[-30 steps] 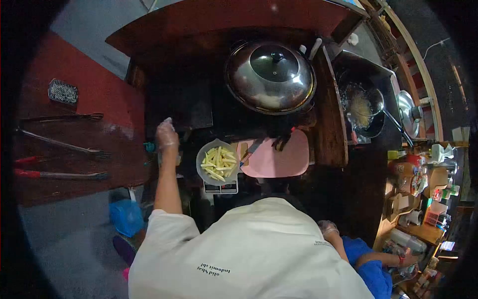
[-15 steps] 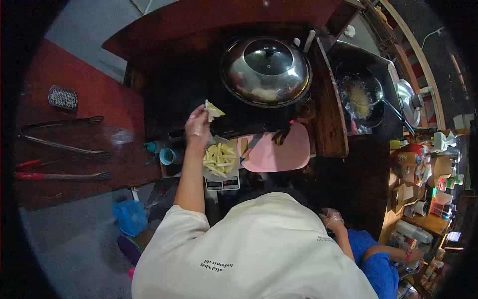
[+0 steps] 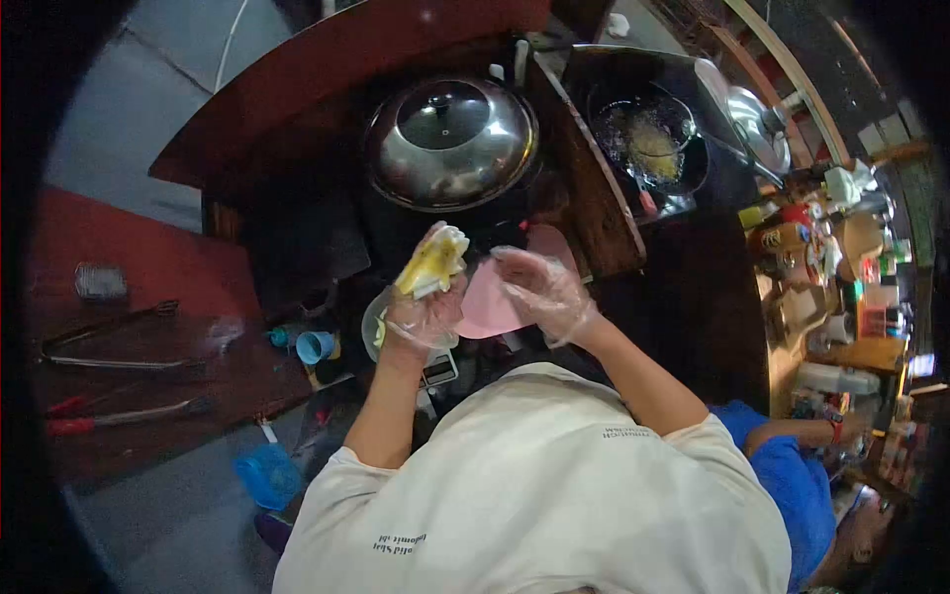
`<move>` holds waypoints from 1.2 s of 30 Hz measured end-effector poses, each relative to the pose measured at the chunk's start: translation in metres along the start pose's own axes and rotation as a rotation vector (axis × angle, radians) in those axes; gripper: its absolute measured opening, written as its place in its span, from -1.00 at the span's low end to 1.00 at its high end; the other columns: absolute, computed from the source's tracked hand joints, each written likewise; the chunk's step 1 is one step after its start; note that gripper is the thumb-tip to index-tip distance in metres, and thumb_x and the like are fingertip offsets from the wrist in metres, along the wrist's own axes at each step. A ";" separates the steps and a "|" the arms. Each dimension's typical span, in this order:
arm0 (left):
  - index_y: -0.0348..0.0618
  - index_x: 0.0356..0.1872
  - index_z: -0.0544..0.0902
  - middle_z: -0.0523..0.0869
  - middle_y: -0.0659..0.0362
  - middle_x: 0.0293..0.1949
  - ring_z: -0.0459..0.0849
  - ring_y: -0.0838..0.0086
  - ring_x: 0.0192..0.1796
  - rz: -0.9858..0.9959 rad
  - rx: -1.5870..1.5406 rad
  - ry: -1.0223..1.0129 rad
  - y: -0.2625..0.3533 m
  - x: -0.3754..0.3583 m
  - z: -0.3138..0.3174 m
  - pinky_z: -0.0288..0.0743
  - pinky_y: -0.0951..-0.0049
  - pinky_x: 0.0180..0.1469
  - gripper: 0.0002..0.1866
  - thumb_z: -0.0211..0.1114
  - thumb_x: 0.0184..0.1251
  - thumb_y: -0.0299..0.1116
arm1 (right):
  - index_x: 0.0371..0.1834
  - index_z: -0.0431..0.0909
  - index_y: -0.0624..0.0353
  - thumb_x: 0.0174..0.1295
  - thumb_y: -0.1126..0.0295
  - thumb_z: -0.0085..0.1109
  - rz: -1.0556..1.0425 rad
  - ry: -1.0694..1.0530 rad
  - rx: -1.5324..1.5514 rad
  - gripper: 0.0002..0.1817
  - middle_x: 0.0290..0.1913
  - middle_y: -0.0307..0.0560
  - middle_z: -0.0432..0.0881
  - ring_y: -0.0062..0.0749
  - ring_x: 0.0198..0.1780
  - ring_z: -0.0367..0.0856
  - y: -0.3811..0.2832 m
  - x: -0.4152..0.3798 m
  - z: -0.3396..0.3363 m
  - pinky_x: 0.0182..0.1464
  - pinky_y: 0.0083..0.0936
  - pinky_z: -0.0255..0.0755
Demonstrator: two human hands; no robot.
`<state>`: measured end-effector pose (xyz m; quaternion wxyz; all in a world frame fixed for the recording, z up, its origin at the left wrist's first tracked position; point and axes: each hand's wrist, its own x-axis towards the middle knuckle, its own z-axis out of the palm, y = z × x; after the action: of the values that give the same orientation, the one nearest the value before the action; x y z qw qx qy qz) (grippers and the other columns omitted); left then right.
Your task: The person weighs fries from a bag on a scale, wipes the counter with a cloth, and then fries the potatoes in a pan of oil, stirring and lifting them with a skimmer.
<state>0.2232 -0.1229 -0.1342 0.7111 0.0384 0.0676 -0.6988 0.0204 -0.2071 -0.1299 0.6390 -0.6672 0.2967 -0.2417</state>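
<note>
On my remote feed I'm watching the gloved left hand (image 3: 428, 313) clasping a crumpled yellow-and-white wad (image 3: 435, 263), whose material I cannot tell, and holding it near the domed lid (image 3: 450, 148). Beside it, the gloved right hand (image 3: 546, 295) is hovering over the pink board (image 3: 488, 309), its fingers curving apart around nothing, while the bowl (image 3: 372, 322) is sitting partly hidden behind the left wrist.

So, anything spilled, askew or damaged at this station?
Nothing clearly stands out: no obvious spill or breakage, and the big domed lid looks straight. The left hand and forearm mostly hide the bowl, so can't rule out a mess there.
</note>
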 end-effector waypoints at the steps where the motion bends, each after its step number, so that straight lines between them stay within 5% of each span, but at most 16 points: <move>1: -0.28 0.30 0.46 0.62 -0.11 0.17 0.69 0.16 0.14 0.001 0.067 0.060 -0.010 -0.001 0.004 0.71 0.24 0.08 -0.58 0.12 0.47 -0.40 | 0.31 0.46 0.25 0.31 0.38 0.29 0.019 -0.029 0.052 -0.50 0.01 -0.08 0.68 -0.48 0.01 0.65 -0.009 0.009 0.004 0.13 -0.49 0.53; 2: -0.30 0.28 0.47 0.63 -0.08 0.16 0.70 0.19 0.10 -0.002 0.214 0.115 -0.020 0.000 0.013 0.73 0.29 0.04 -0.59 0.11 0.48 -0.39 | 0.26 0.49 0.32 0.30 0.44 0.31 -0.006 -0.083 0.337 -0.53 0.01 -0.09 0.67 -0.50 0.04 0.64 -0.009 0.014 0.007 0.12 -0.51 0.53; 4: -0.30 0.24 0.49 0.65 -0.05 0.11 0.72 0.22 0.03 -0.052 0.123 0.199 -0.026 -0.002 0.007 0.75 0.34 -0.04 -0.63 0.08 0.50 -0.38 | 0.16 0.58 0.34 0.29 0.48 0.32 -0.104 -0.091 0.423 -0.62 0.02 -0.11 0.66 -0.49 0.04 0.64 0.003 0.019 0.010 0.09 -0.52 0.55; 14: -0.25 -0.04 0.57 0.70 0.02 -0.12 0.73 0.29 -0.13 -0.055 0.447 0.294 -0.023 0.007 -0.013 0.72 0.40 -0.20 -0.76 0.05 0.52 -0.31 | 0.00 0.67 0.34 0.23 0.44 0.38 0.064 0.078 0.320 -0.69 -0.10 -0.12 0.73 -0.53 -0.09 0.68 0.015 0.011 0.014 0.00 -0.53 0.57; 24: -0.34 -0.13 0.61 0.71 0.08 -0.23 0.73 0.43 -0.26 0.158 1.078 0.576 -0.052 0.020 0.004 0.71 0.44 -0.22 -0.82 0.26 0.26 -0.69 | 0.07 0.59 0.41 0.22 0.50 0.35 0.192 0.197 0.465 -0.64 -0.03 -0.05 0.70 -0.47 -0.04 0.68 0.015 0.001 0.008 0.07 -0.52 0.57; 28: -0.41 -0.13 0.67 0.74 0.09 -0.22 0.72 0.47 -0.24 0.270 1.124 0.450 -0.067 0.016 0.006 0.68 0.48 -0.16 -0.82 0.27 0.25 -0.71 | 0.00 0.61 0.38 0.22 0.46 0.39 0.092 0.305 0.565 -0.67 -0.11 -0.07 0.72 -0.45 -0.09 0.70 0.021 -0.003 0.006 0.00 -0.51 0.61; 31: -0.38 -0.04 0.71 0.76 0.10 -0.14 0.72 0.50 -0.18 0.419 1.434 0.220 -0.071 0.016 -0.006 0.62 0.51 -0.06 -0.72 0.35 0.21 -0.67 | 0.01 0.61 0.38 0.23 0.44 0.40 0.079 0.397 0.632 -0.66 -0.12 -0.07 0.72 -0.44 -0.11 0.71 0.032 -0.001 0.004 -0.02 -0.51 0.62; 33: -0.36 -0.04 0.72 0.76 0.07 -0.13 0.73 0.49 -0.18 0.509 1.600 0.171 -0.076 0.017 -0.005 0.62 0.49 -0.07 -0.71 0.38 0.18 -0.66 | -0.04 0.62 0.38 0.24 0.44 0.39 0.266 0.500 0.307 -0.71 -0.17 -0.06 0.72 -0.45 -0.14 0.72 0.018 -0.001 0.000 -0.05 -0.52 0.63; 36: -0.33 -0.07 0.73 0.78 0.00 -0.16 0.75 0.44 -0.22 0.708 1.797 0.070 -0.076 0.024 -0.004 0.63 0.46 -0.13 -0.67 0.47 0.08 -0.61 | -0.12 0.66 0.39 0.24 0.46 0.38 0.240 0.482 0.158 -0.76 -0.17 -0.04 0.74 -0.46 -0.18 0.72 -0.001 -0.006 -0.004 -0.07 -0.54 0.62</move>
<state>0.1473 -0.1477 -0.1387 0.5834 0.6071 -0.4866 -0.2331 0.0129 -0.2059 -0.1279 0.6240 -0.4989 0.4972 -0.3383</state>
